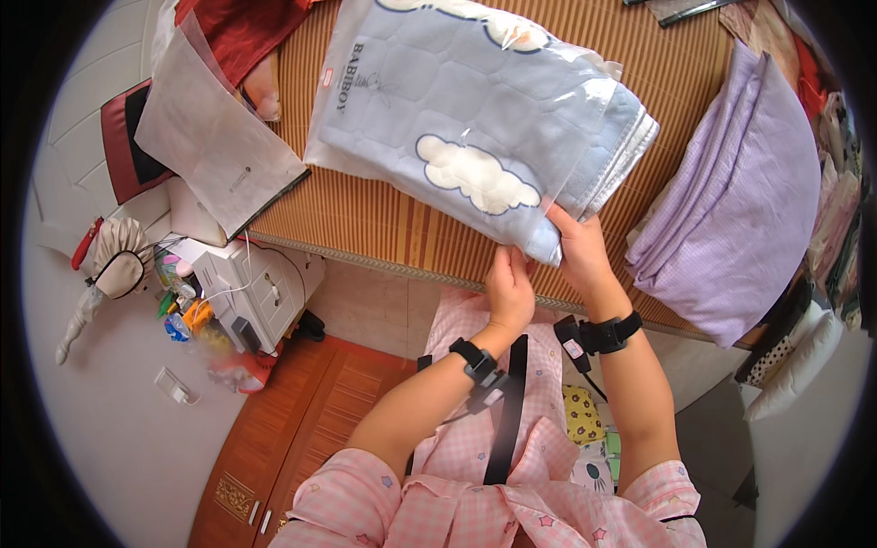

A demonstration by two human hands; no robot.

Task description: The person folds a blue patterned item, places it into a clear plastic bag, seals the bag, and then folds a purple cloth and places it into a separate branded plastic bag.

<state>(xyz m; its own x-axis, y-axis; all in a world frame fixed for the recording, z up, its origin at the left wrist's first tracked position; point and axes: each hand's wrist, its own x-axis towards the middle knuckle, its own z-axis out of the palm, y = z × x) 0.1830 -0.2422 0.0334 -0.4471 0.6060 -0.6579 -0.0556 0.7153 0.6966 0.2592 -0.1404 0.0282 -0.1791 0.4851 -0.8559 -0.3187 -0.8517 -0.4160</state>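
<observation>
A folded light-blue quilted blanket with white clouds (438,103) lies on the bamboo mat (370,212), mostly inside a clear plastic bag (575,157). Its folded right end sticks out of the bag's opening. My right hand (584,250) grips the near right corner of blanket and bag, thumb on top. My left hand (510,288) is at the near edge of the bag, just left of that corner, its fingertips curled at the edge and partly hidden; whether they pinch the plastic or the fabric cannot be told.
A folded lilac cloth (740,198) lies at the right of the mat. To the left, an empty-looking frosted bag (212,130) overlaps the mat's edge near red fabric (240,41). A white bedside cabinet (240,294) with cables and small items stands below left.
</observation>
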